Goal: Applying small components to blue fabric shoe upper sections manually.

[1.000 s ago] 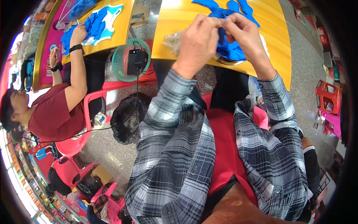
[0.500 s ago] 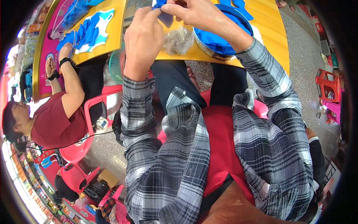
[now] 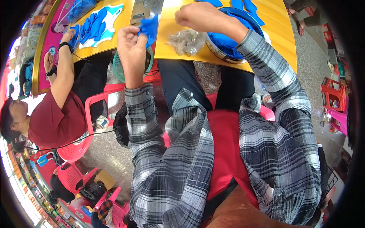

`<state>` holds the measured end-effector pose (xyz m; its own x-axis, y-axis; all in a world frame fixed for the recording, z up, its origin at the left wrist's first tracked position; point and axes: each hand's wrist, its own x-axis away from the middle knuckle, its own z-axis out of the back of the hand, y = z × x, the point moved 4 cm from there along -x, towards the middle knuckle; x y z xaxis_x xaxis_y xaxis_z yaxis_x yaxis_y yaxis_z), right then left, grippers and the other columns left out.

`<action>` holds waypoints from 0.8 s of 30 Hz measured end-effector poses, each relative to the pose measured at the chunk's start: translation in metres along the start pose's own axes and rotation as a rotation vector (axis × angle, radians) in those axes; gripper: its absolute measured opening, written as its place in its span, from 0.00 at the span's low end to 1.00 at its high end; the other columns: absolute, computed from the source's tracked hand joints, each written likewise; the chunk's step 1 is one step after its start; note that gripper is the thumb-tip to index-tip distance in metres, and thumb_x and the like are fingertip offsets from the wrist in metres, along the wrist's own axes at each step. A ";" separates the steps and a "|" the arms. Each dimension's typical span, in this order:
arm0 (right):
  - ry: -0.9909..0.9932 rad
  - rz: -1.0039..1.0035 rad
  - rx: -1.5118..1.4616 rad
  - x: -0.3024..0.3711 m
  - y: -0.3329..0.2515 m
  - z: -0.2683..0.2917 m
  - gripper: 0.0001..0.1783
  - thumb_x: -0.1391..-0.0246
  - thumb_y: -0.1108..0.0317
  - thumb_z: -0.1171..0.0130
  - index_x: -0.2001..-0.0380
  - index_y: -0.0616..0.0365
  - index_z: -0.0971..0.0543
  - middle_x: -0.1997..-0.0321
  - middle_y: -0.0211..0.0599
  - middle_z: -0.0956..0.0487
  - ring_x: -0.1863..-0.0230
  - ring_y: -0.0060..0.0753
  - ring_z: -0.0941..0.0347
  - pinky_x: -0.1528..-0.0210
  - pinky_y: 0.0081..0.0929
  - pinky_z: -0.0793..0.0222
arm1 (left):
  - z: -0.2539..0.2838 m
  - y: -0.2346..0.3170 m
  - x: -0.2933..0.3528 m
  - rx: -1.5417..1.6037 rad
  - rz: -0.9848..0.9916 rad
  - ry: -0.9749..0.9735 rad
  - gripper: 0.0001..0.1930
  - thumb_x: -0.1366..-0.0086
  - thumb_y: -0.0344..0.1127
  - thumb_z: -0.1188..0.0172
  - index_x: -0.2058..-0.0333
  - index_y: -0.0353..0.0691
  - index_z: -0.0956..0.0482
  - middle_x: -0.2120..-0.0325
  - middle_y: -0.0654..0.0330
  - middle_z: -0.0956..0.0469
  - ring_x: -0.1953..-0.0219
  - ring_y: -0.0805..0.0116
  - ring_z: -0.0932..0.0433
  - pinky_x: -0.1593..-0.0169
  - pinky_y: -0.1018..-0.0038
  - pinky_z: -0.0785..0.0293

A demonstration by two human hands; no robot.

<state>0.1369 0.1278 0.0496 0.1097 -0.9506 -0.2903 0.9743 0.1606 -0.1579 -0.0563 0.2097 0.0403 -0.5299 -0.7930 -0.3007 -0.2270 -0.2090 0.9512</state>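
My left hand [image 3: 132, 51] pinches a small piece of blue fabric [image 3: 149, 30] between thumb and fingers, raised by the left edge of the yellow table. Apart from it, my right hand [image 3: 205, 17] hovers over the table with its fingers curled together; whatever they may hold is hidden. Beneath that wrist stands a round tin [image 3: 213, 51] filled with blue fabric pieces [image 3: 224, 41]. A crumpled clear plastic bag [image 3: 186, 41] with brownish contents lies left of the tin. More blue cut pieces [image 3: 253, 11] rest at the table's far side.
A green plastic basket [image 3: 151, 62] sits low, below my left hand. At the left, a person in a dark red shirt [image 3: 57, 117] works at another table with blue fabric on a white and turquoise piece [image 3: 110, 22]. A red stool [image 3: 334, 93] stands far right.
My hands, close together at the blue fabric before, have parted. The left has moved left and nearer with the fabric; the right has shifted slightly right and is off it.
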 end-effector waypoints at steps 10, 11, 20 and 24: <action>-0.328 0.015 0.173 0.006 0.000 -0.023 0.06 0.52 0.71 0.39 0.69 0.56 0.18 0.65 0.36 0.20 0.58 0.39 0.26 0.55 0.37 0.32 | 0.000 -0.015 0.032 -0.086 0.153 -0.122 0.11 0.40 0.20 0.59 0.64 0.31 0.27 0.69 0.52 0.20 0.73 0.75 0.25 0.68 0.82 0.28; -0.329 0.015 0.172 0.004 -0.001 -0.022 0.06 0.52 0.71 0.39 0.69 0.56 0.18 0.65 0.36 0.20 0.58 0.39 0.26 0.55 0.37 0.32 | -0.001 -0.016 0.033 -0.125 0.186 -0.144 0.11 0.39 0.23 0.60 0.65 0.31 0.26 0.68 0.50 0.19 0.76 0.76 0.27 0.70 0.82 0.28; -0.283 0.040 -0.130 -0.002 0.021 -0.008 0.02 0.56 0.73 0.42 0.76 0.60 0.24 0.74 0.41 0.24 0.67 0.39 0.25 0.66 0.34 0.30 | -0.047 -0.039 0.034 -0.756 0.048 -0.204 0.20 0.44 0.41 0.34 0.57 0.34 0.23 0.74 0.56 0.20 0.68 0.63 0.19 0.63 0.70 0.26; -0.289 -0.018 -0.249 -0.007 0.028 -0.013 0.05 0.59 0.72 0.43 0.75 0.61 0.24 0.78 0.41 0.24 0.75 0.38 0.26 0.71 0.33 0.30 | -0.053 -0.045 0.028 -0.948 0.043 -0.199 0.22 0.45 0.43 0.35 0.55 0.35 0.23 0.68 0.55 0.20 0.62 0.55 0.21 0.57 0.65 0.27</action>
<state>0.1608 0.1425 0.0351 0.1787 -0.9838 -0.0131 0.9028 0.1692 -0.3954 -0.0173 0.1666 -0.0076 -0.6707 -0.7177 -0.1873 0.5027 -0.6255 0.5968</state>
